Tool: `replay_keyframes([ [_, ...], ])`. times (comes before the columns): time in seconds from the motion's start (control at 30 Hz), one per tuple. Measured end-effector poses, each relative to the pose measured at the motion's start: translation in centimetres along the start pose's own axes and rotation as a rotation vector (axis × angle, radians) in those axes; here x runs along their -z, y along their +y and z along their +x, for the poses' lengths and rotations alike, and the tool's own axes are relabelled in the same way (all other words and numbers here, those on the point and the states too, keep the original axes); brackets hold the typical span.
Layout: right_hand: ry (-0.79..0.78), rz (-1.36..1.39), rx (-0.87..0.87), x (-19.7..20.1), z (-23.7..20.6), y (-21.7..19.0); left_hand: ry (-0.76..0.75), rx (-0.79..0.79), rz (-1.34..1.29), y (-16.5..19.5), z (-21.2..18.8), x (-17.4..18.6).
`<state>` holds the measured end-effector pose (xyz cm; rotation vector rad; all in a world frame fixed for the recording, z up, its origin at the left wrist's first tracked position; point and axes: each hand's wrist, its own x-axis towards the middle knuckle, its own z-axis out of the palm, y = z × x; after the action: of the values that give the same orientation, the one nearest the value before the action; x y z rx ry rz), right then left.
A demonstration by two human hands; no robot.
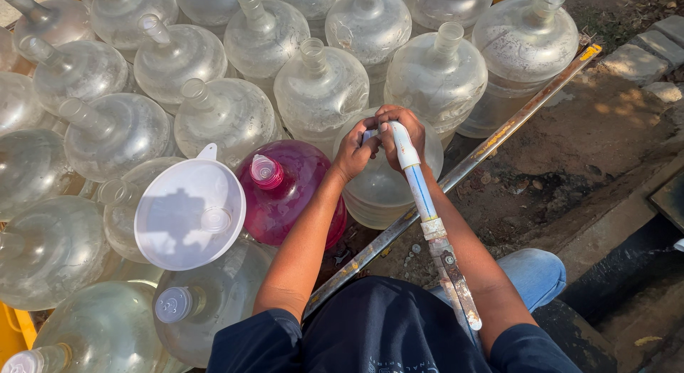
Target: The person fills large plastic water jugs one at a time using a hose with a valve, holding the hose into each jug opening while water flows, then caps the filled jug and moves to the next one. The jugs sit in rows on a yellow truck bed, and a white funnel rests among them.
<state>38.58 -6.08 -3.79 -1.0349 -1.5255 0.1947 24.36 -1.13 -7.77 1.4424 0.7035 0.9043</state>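
My left hand [354, 151] and my right hand [401, 133] meet over the neck of a clear water jug [376, 196] at the near edge of the stack. My right hand grips the tip of a white pipe [415, 179] with a blue stripe, which runs back toward my body and ends in a worn metal fitting [456, 284]. My left hand's fingers pinch at the same pipe tip. The jug's mouth is hidden under both hands.
Many clear empty jugs [318, 88] fill the left and top. A pink jug [288, 195] with a cap stands left of my hands. A white funnel [187, 215] rests in a jug beside it. A metal rail [499, 134] edges the stack; dirt ground lies to the right.
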Motion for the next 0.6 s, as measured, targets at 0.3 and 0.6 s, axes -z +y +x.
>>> replay_keyframes([
  [0.3, -0.006, 0.002, -0.012, 0.05, 0.03, -0.07, -0.005, 0.01, -0.017, 0.15, -0.07, 0.06],
  [0.6, -0.009, 0.009, -0.044, 0.09, 0.05, -0.19, 0.007, -0.054, 0.062, -0.38, -0.06, 0.29],
])
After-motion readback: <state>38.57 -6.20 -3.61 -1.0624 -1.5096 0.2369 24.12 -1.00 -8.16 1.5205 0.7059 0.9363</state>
